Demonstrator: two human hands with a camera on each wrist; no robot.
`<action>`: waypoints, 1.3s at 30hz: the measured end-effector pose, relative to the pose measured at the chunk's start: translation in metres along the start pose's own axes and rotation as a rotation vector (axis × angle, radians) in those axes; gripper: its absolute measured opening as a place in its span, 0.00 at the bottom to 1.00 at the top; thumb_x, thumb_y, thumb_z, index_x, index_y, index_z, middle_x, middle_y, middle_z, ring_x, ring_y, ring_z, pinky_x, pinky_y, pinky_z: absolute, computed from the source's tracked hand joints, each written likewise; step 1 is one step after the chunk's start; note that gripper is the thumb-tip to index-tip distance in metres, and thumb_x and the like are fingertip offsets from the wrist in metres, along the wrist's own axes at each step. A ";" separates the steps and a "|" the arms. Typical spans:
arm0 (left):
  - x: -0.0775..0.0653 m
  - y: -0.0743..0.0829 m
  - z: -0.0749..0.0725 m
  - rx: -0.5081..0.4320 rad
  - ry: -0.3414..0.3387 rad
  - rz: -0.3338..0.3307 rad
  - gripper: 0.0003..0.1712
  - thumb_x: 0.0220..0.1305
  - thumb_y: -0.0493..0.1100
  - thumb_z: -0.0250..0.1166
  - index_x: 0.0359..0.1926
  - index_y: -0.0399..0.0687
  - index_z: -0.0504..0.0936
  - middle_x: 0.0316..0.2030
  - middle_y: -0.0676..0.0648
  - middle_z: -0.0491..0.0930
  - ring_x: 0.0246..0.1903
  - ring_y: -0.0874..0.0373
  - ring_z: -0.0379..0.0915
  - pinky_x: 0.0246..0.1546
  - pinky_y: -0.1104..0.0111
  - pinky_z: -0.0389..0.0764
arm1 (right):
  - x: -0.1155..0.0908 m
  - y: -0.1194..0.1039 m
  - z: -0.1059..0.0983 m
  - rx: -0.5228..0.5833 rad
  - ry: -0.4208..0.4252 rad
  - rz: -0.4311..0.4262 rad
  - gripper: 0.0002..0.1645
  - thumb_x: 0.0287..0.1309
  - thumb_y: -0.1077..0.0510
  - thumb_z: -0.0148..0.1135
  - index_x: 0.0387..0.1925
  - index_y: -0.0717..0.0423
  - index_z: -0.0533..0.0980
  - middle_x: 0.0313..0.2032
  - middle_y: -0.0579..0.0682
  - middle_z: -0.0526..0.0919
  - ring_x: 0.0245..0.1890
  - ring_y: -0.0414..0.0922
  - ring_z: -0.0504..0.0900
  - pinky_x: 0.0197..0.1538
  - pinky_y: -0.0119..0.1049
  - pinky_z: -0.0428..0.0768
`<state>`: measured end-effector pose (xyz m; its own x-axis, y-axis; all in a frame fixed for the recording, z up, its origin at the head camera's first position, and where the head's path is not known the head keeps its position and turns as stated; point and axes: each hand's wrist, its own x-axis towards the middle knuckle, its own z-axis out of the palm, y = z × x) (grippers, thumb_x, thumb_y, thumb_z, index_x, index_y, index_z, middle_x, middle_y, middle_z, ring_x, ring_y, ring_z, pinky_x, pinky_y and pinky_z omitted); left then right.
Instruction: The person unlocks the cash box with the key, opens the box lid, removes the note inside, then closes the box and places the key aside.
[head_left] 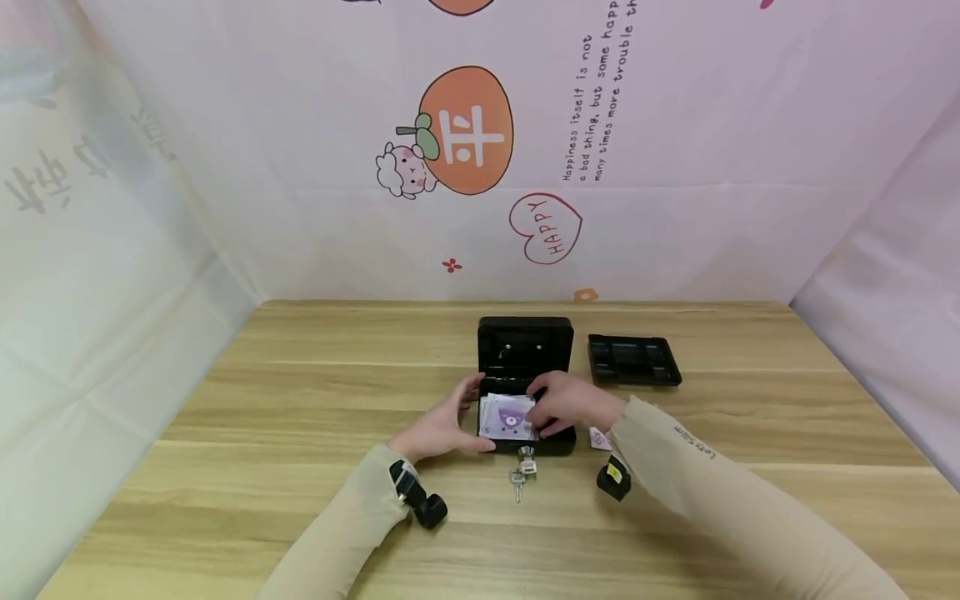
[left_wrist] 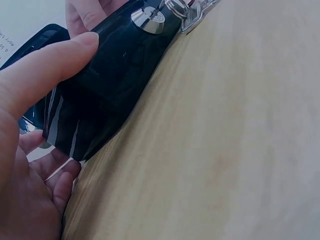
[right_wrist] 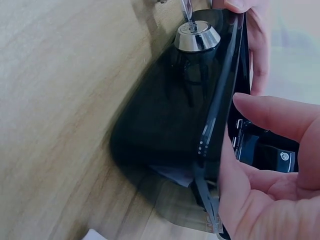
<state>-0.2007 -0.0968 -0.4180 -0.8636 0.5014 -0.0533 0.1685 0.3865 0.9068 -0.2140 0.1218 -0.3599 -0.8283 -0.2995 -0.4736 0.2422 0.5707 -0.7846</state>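
Observation:
A small black cash box (head_left: 558,446) stands on the table with its lid (head_left: 525,333) raised. Pale purple banknotes (head_left: 510,425) lie in it. My left hand (head_left: 438,427) grips the box's left side; its thumb (left_wrist: 60,62) is on the front edge and its fingers are round the left side. Inside the right part, my right hand (head_left: 572,402) reaches down beside the notes. Its thumb (right_wrist: 275,115) stands apart from the fingers, whose tips are hidden. At the front, a key sits in the silver lock (right_wrist: 197,37), and more keys (head_left: 518,482) hang from it.
A black compartment tray (head_left: 635,362) lies to the right, behind my right forearm. Partly under the right sleeve (head_left: 660,450) is a purple paper (head_left: 598,439). A printed cloth (head_left: 337,208) hangs along the table's back edge.

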 end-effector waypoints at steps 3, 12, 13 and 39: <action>0.001 0.000 0.000 0.001 -0.004 -0.005 0.61 0.44 0.42 0.77 0.73 0.50 0.47 0.70 0.40 0.54 0.68 0.44 0.53 0.69 0.51 0.55 | 0.000 0.000 -0.001 -0.006 -0.001 -0.004 0.33 0.49 0.70 0.63 0.59 0.70 0.64 0.28 0.55 0.79 0.28 0.44 0.80 0.35 0.36 0.85; 0.001 0.001 -0.001 0.018 0.002 -0.016 0.61 0.43 0.42 0.77 0.73 0.50 0.47 0.70 0.40 0.54 0.68 0.45 0.54 0.69 0.52 0.54 | 0.001 -0.003 -0.001 -0.013 -0.007 -0.007 0.31 0.52 0.69 0.62 0.59 0.69 0.65 0.32 0.57 0.79 0.33 0.46 0.80 0.36 0.39 0.85; 0.001 0.002 -0.001 0.016 0.000 -0.016 0.61 0.43 0.42 0.77 0.73 0.50 0.47 0.70 0.40 0.54 0.68 0.45 0.53 0.69 0.52 0.54 | 0.001 -0.003 -0.001 -0.018 -0.006 -0.009 0.31 0.52 0.69 0.62 0.59 0.69 0.65 0.32 0.57 0.79 0.34 0.46 0.80 0.37 0.39 0.85; 0.001 0.000 0.000 0.000 0.003 -0.007 0.61 0.44 0.41 0.76 0.73 0.50 0.47 0.70 0.40 0.54 0.67 0.44 0.54 0.69 0.51 0.54 | -0.003 0.000 0.007 -0.115 0.053 -0.118 0.28 0.53 0.70 0.61 0.57 0.67 0.67 0.33 0.56 0.75 0.30 0.45 0.80 0.36 0.38 0.84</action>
<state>-0.2018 -0.0968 -0.4183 -0.8661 0.4963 -0.0587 0.1623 0.3904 0.9062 -0.2081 0.1171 -0.3614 -0.8737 -0.3309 -0.3565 0.0847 0.6182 -0.7814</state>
